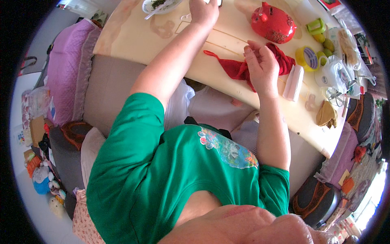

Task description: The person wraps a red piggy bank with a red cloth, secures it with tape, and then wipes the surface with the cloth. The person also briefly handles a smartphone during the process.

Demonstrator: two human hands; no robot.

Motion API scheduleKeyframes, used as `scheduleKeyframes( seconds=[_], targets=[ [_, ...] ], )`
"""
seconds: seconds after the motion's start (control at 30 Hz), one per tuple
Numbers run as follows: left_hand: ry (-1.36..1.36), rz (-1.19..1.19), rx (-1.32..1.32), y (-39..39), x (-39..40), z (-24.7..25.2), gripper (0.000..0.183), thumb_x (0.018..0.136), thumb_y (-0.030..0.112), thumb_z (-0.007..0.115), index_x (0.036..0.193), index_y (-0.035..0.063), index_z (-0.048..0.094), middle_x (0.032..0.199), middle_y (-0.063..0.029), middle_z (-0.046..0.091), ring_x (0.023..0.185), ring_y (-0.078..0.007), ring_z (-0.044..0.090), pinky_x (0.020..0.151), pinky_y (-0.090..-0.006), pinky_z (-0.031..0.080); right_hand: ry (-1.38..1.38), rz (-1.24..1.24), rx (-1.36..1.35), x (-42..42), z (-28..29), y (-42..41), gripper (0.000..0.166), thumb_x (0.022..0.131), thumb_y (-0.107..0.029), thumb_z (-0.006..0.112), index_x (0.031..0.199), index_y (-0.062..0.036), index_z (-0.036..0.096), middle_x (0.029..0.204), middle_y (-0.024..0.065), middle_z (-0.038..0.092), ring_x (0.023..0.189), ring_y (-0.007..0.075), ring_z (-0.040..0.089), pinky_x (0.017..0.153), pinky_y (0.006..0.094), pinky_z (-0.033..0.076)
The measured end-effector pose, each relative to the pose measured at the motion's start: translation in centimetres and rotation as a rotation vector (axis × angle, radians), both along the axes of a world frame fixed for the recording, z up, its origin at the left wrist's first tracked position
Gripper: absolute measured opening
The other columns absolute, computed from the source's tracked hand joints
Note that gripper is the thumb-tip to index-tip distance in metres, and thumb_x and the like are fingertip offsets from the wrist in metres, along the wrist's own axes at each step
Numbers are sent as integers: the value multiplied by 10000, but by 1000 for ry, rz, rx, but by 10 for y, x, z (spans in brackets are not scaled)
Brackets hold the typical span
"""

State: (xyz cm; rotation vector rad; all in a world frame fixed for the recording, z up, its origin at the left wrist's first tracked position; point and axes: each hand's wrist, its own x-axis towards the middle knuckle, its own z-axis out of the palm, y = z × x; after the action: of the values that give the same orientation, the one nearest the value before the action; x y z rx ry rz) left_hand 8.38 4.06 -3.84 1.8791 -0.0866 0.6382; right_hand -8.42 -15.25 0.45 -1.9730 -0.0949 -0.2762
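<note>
My left hand (204, 12) reaches over the table to the top edge of the view, where its fingers are partly cut off beside a dark-edged object (219, 3). My right hand (262, 65) is raised over a red cloth (233, 67) with a narrow strap-like end. Its thumb and fingertips are close together; a thin, pale thing may be between them, too small to tell. Behind this hand stands a glossy red ceramic piggy bank (273, 24). A white bowl (169, 7) of dark green bits, with a white plastic spoon (157, 10), lies left of my left hand.
To the right are a white oblong block (293, 83), a roll of yellow tape (307, 58), green-yellow fruit (328, 44), a green plastic container (316, 26), a plastic bag (335, 73) and a crumpled tan cloth (327, 114). The table's near edge (225, 91) curves before me.
</note>
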Motion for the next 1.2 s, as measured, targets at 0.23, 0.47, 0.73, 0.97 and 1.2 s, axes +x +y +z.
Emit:
scheduleKeyframes(
  seconds=[0.23, 0.47, 0.73, 0.97, 1.2],
  targets=[
    [-149, -246, 205, -48, -54, 10, 730, 839, 218, 796, 1436, -35, 461, 1425, -279, 516, 1360, -418, 482, 1151, -475, 389, -18, -134, -879, -35, -5, -29, 768, 815, -504, 798, 1355, 3, 597, 1409, 286, 555, 1322, 449, 517, 1115, 535, 420],
    [-241, -492, 720, -113, 14, 71, 1166, 716, 501, 869, 1584, -1, 274, 1628, -302, 268, 1526, -438, 250, 1265, -467, 240, 44, 23, -791, -32, -2, -22, 531, 780, -423, 809, 1109, -26, 681, 1243, 204, 646, 1166, 409, 611, 965, 483, 535],
    [162, -661, 1025, -134, 19, 91, 1261, 602, 608, 893, 1578, 46, 326, 1560, -263, 404, 1448, -399, 406, 1203, -454, 358, 101, -238, 373, -13, 7, -66, 369, 924, -320, 757, 1007, 30, 676, 803, 41, 665, 740, 94, 600, 669, 292, 524],
    [235, -577, 1081, -93, -80, 121, 1244, 628, 664, 869, 1562, 48, 325, 1525, -278, 412, 1431, -454, 384, 1185, -529, 345, -144, -484, 521, -9, -15, -71, 380, 972, -320, 725, 1128, 16, 640, 976, 64, 660, 837, 140, 612, 750, 303, 534],
    [-284, -410, 523, -43, -111, 33, 1129, 560, 595, 946, 1478, 110, 504, 1488, -246, 462, 1373, -460, 437, 1158, -535, 398, -300, -318, 169, -22, -15, -33, 408, 993, -314, 689, 1251, -1, 637, 1172, 169, 674, 1070, 253, 647, 936, 365, 521]
  ],
)
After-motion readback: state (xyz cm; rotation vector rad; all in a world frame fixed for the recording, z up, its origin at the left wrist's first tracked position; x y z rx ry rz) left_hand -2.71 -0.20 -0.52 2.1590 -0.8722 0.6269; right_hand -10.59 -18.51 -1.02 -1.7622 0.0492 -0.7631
